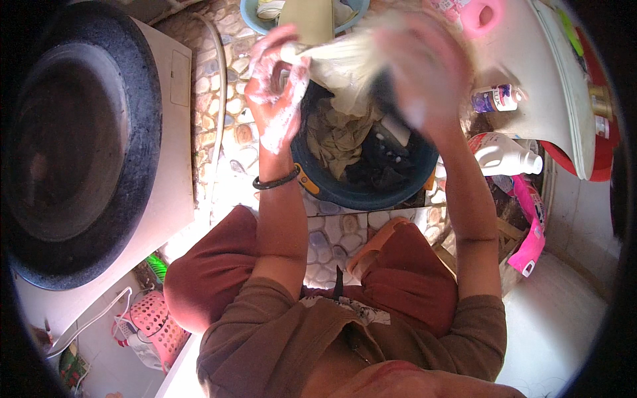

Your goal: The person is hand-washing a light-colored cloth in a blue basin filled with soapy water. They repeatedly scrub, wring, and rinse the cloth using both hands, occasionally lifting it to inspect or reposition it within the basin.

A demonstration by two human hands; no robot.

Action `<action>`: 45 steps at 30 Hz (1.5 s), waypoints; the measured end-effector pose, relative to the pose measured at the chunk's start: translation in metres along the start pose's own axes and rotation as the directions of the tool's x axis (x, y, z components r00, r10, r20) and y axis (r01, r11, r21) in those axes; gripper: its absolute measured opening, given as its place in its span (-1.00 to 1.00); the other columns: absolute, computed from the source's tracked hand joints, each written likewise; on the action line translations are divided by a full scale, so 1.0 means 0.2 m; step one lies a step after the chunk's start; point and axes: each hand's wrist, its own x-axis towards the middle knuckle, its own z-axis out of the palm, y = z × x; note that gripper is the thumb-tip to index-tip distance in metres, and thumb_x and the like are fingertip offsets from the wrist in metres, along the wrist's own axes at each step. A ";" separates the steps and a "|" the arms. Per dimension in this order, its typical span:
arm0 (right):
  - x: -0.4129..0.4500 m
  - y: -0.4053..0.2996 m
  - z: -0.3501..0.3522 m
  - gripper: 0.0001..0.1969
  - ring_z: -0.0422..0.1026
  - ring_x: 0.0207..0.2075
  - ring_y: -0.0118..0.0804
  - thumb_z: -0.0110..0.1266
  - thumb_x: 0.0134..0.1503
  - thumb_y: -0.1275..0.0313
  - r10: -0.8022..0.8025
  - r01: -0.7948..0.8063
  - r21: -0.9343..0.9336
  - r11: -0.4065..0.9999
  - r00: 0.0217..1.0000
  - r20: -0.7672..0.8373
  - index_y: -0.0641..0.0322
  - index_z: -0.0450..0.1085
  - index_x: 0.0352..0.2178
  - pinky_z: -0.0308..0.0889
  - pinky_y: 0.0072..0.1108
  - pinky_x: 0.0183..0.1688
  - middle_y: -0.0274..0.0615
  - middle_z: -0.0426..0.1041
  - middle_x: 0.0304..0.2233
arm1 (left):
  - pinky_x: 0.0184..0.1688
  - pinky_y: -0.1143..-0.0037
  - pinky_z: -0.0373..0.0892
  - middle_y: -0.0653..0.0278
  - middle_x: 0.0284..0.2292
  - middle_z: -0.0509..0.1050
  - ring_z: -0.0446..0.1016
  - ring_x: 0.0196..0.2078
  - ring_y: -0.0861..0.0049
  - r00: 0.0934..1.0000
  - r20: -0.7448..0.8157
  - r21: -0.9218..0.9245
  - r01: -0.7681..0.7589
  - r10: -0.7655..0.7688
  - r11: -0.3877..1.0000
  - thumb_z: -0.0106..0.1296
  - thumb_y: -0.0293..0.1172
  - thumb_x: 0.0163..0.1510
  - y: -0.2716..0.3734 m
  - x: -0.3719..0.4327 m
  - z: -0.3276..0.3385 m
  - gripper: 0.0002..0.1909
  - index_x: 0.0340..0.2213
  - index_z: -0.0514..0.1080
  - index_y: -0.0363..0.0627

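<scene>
A pale yellowish cloth [343,64] stretches between my hands above a dark blue basin [363,196]. My left hand [278,89], covered in soap suds, pinches one end of it. The other side runs into my right hand [428,69], which is blurred by motion, its fingers hard to make out. Beside that hand is a dark blurred patch I cannot identify. Inside the basin lie a wet olive-coloured garment [338,134], dark cloth [383,164] and a small pale block [395,130]. The basin has a yellow-orange handle [307,179].
A front-loading washing machine [174,134] stands on my left, a hose [219,94] alongside it. Ahead, a light blue basin [247,20] bears a pale board [306,22]. To the right are a Lux pump bottle [495,98], a white jug [505,154] and a pink packet [530,244].
</scene>
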 end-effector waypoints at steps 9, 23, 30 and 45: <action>-0.07 0.04 0.17 -0.78 0.35 -0.48 -0.43 -0.05 0.11 0.33 -0.009 0.007 -0.022 1.000 0.996 -0.093 0.28 0.36 -0.32 0.26 -0.64 -0.37 -0.13 0.38 -0.51 | -0.32 0.67 0.33 0.33 -0.43 0.46 0.38 -0.40 0.69 0.952 -0.268 -0.212 0.095 -0.152 0.973 0.06 -0.56 -0.03 -0.06 0.09 0.06 -0.84 -0.33 0.42 -0.30; -0.48 -0.33 0.13 -0.78 0.41 -0.56 -0.26 0.05 -0.04 0.33 0.253 -0.181 -0.179 0.967 0.760 0.599 0.18 0.31 -0.35 0.32 -0.49 -0.48 -0.24 0.38 -0.57 | -0.60 0.65 0.23 0.52 -0.61 0.29 0.28 -0.60 0.74 0.651 -0.180 -0.511 0.578 -0.737 0.636 -0.10 -0.31 0.14 -0.15 -0.53 0.34 -0.76 -0.59 0.30 -0.08; -0.54 -0.29 -0.10 -0.76 0.41 -0.47 -0.16 0.09 -0.08 0.23 0.594 -0.677 0.117 0.726 0.704 0.388 0.11 0.31 -0.44 0.26 -0.48 -0.48 -0.20 0.42 -0.46 | -0.54 0.63 0.29 0.36 -0.59 0.39 0.36 -0.58 0.62 0.632 -0.320 -0.616 0.428 -0.706 0.662 -0.02 -0.34 0.05 0.04 -0.66 0.44 -0.82 -0.54 0.41 -0.18; -0.93 0.21 0.76 -0.75 0.46 -0.40 0.03 -0.02 -0.06 0.40 0.537 -0.475 -0.336 0.813 0.389 0.749 0.31 0.37 -0.32 0.35 -0.28 -0.37 0.05 0.45 -0.48 | -0.15 0.28 0.28 -0.12 -0.26 0.38 0.39 -0.20 0.15 0.907 0.113 0.989 -0.062 -0.406 0.137 -0.01 -0.10 -0.06 -0.66 -0.80 0.19 -0.55 -0.27 0.35 -0.27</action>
